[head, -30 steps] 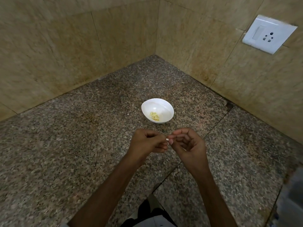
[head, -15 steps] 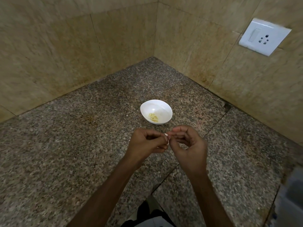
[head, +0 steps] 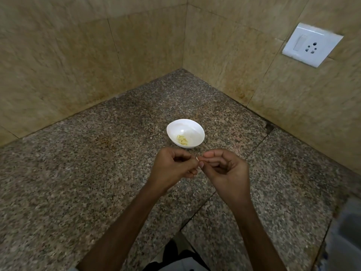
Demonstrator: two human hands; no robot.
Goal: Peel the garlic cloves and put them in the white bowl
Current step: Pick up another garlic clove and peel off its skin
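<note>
A small white bowl stands on the granite counter with several peeled yellowish garlic pieces lying in it. Just in front of the bowl my two hands meet above the counter. My left hand and my right hand both have curled fingers, and their fingertips pinch a tiny pale garlic clove between them. Most of the clove is hidden by the fingers.
Tan tiled walls meet in a corner behind the bowl. A white socket with a switch is on the right wall. A seam runs across the granite under my right forearm. A blurred grey thing shows at the lower right edge.
My hands stay together in front of the bowl with small finger movements on the clove. The view has shifted slightly.
</note>
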